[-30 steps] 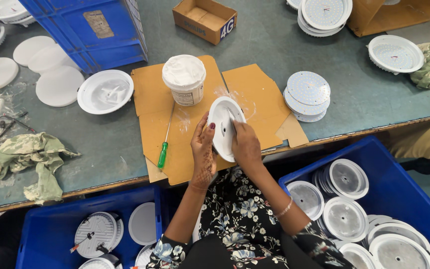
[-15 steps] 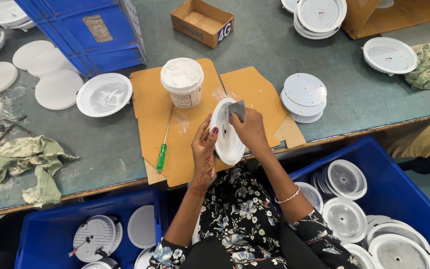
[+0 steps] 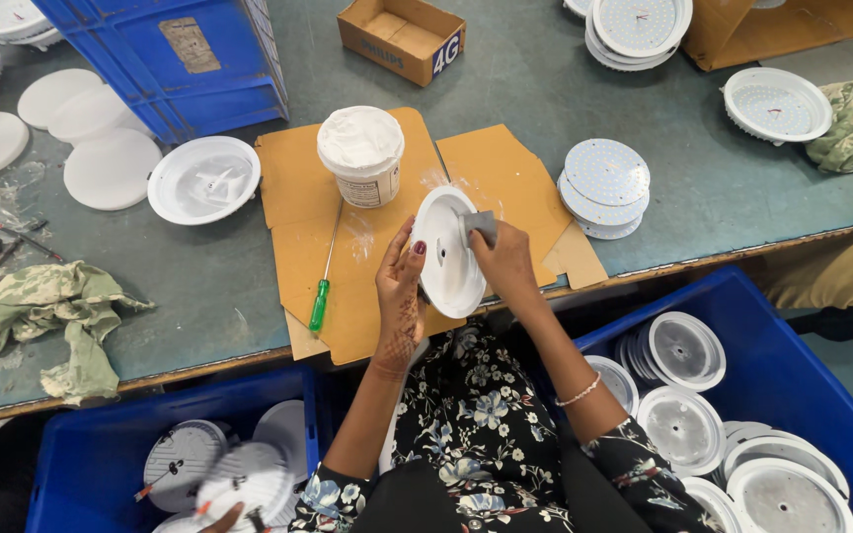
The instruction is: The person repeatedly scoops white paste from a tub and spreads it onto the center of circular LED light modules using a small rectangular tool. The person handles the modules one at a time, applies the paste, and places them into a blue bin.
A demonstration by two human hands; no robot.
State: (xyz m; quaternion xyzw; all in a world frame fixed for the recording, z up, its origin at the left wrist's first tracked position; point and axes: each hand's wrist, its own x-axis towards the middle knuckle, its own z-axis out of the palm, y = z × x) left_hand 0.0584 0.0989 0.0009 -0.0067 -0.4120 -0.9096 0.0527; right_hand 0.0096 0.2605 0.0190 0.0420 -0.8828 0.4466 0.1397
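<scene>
Head view: left hand (image 3: 399, 291) gripping white round lamp housing (image 3: 446, 259); right hand (image 3: 505, 262) pinching grey pad (image 3: 480, 226) at housing's two o'clock.

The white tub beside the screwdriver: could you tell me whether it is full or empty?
Full: the white tub stands upright and lidless on the cardboard, white paste heaped to its rim.

Glossy white plastic housing (image 3: 446, 252), matt brown cardboard sheet (image 3: 348, 257), crumpled green cloth (image 3: 51, 306)

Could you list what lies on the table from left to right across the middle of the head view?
Green rag → white dish → green-handled screwdriver → white tub → held white disc → stack of dotted discs → white fixture.
</scene>
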